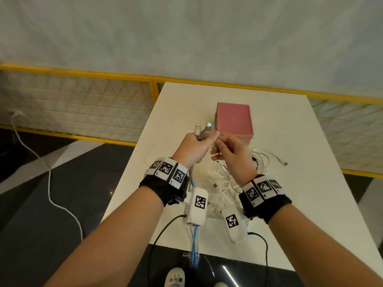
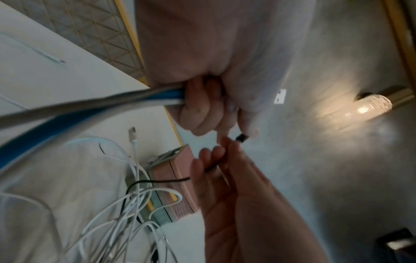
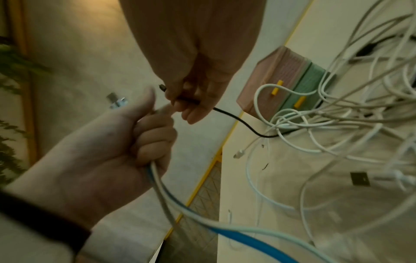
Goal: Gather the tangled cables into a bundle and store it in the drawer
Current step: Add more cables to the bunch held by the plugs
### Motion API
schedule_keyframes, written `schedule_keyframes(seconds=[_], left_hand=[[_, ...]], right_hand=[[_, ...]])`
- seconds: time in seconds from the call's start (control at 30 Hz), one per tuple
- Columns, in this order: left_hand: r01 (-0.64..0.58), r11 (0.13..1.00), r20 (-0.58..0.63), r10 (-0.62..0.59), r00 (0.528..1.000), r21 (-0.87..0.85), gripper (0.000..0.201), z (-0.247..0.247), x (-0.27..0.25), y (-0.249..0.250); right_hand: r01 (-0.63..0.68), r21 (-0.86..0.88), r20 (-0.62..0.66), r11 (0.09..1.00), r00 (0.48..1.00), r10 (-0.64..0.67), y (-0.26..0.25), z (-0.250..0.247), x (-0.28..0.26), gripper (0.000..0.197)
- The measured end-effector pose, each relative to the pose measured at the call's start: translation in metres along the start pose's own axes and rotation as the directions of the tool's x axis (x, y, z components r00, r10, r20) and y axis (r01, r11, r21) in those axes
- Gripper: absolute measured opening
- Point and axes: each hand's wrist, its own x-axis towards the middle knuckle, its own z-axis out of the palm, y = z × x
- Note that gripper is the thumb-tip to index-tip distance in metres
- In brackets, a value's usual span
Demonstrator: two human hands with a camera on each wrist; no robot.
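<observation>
My left hand (image 1: 200, 145) is raised over the white table (image 1: 290, 204) and grips a bunch of cables. Two USB plugs (image 1: 207, 126) stick up out of the fist, and a blue cable (image 1: 194, 247) and pale ones hang below it. In the left wrist view the fingers (image 2: 202, 110) curl round the blue and white cables (image 2: 108, 105). My right hand (image 1: 224, 149) is just beside it and pinches a thin black cable (image 3: 236, 119) near its plug (image 2: 242, 137). A tangle of white cables (image 1: 226, 181) lies under both hands. The pink drawer box (image 1: 234, 119) stands behind, its drawers closed (image 3: 286, 80).
A loose white cable end (image 1: 284, 163) lies to the right of the tangle. A yellow railing (image 1: 83, 72) runs behind the table, and a white cord (image 1: 49, 183) trails on the dark floor at left. The table's near edge (image 1: 228, 256) is close to my shoe (image 1: 175, 276).
</observation>
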Motion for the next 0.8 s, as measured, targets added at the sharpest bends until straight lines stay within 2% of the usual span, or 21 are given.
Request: schedule_keyframes(seconds=[0.07,0.13,0.2,0.27,0.37,0.47,0.57,0.63,0.7,0.8], left_hand=[[-0.118,0.991,0.004,0.118,0.993,0.060,0.030,0.010,-0.004,0.010],[-0.197,0.980,-0.060,0.198,0.978,0.022,0.022,0.018,-0.007,0.020],[-0.215,0.975,-0.092,0.210,0.973,-0.056,0.024,0.024,-0.010,0.026],[-0.204,0.976,-0.058,0.200,0.978,-0.076,0.028,0.028,-0.011,0.026],[-0.241,0.970,-0.024,0.241,0.970,-0.024,0.031,0.029,-0.008,0.027],[-0.289,0.957,-0.083,0.291,0.953,0.039,0.041,0.029,-0.005,0.033],[-0.382,0.924,-0.111,0.381,0.918,0.007,0.043,0.025,-0.005,0.039],[-0.443,0.895,-0.157,0.430,0.889,-0.060,0.044,0.018,-0.008,0.046],[-0.479,0.869,-0.229,0.445,0.866,-0.123,0.043,0.008,-0.011,0.057],[-0.499,0.837,-0.295,0.429,0.854,-0.226,0.043,-0.009,-0.016,0.073]], right_hand=[[0.048,-0.011,0.004,0.999,0.999,-0.048,-0.007,-0.006,-0.005,0.017],[0.079,-0.051,0.044,0.996,0.996,-0.077,-0.010,-0.014,-0.009,0.020],[0.065,-0.102,0.081,0.993,0.995,-0.057,-0.009,-0.021,-0.009,0.021],[0.074,-0.113,0.092,0.991,0.994,-0.064,-0.009,-0.026,-0.010,0.020],[0.115,-0.068,0.146,0.991,0.984,-0.104,-0.015,-0.026,-0.012,0.017],[0.132,-0.091,0.224,0.987,0.969,-0.109,-0.017,-0.024,-0.012,0.017],[0.145,-0.137,0.245,0.980,0.963,-0.108,-0.013,-0.025,-0.005,0.023],[0.177,-0.257,0.258,0.950,0.960,-0.109,-0.006,-0.029,0.002,0.029],[0.228,-0.410,0.289,0.883,0.951,-0.111,0.007,-0.034,0.006,0.033],[0.236,-0.491,0.287,0.839,0.953,-0.100,0.018,-0.040,0.009,0.036]])
